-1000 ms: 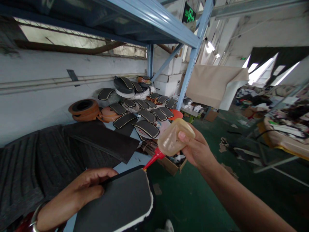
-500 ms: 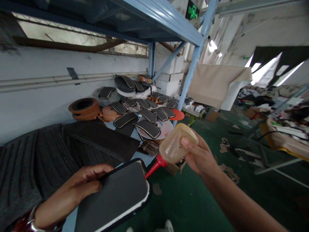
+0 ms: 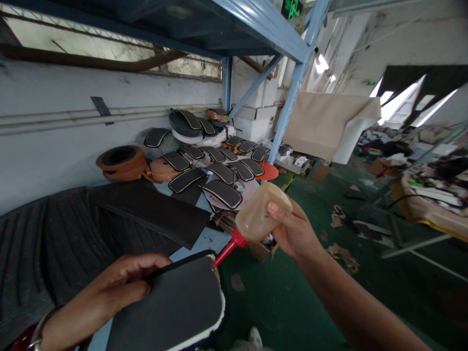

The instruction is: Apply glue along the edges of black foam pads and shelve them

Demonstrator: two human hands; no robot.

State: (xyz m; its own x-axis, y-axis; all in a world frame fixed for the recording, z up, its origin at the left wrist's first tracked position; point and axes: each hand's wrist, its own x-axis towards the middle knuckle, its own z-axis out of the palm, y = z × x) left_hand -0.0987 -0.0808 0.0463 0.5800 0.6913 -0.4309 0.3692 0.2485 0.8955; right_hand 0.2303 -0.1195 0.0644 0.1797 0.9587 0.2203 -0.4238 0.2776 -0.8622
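My left hand [image 3: 120, 287] grips a dark grey padded panel [image 3: 171, 307] by its far left edge, thumb on top and fingers under the rim. The panel has rounded corners and a black border, with a whitish strip along its right and near edges. In my right hand [image 3: 292, 224] is a translucent yellowish glue bottle [image 3: 258, 214], tilted down to the left. The tip of its red nozzle [image 3: 228, 248] meets the panel's edge near the far right corner, where the strip looks yellowish. The panel's near left part runs out of view.
Several dark curved pieces [image 3: 221, 193] with pale edging lie on the table beyond. Brown tape rolls [image 3: 122, 163] and black ribbed sheets [image 3: 22, 248] are at the left. A blue rack post [image 3: 288, 114] rises behind. Scraps [image 3: 343, 258] litter the green floor.
The glue bottle's nozzle has shifted slightly left and stays at the panel's far right edge. The strip beside it looks yellower along the right edge. The whole view has shifted a little.
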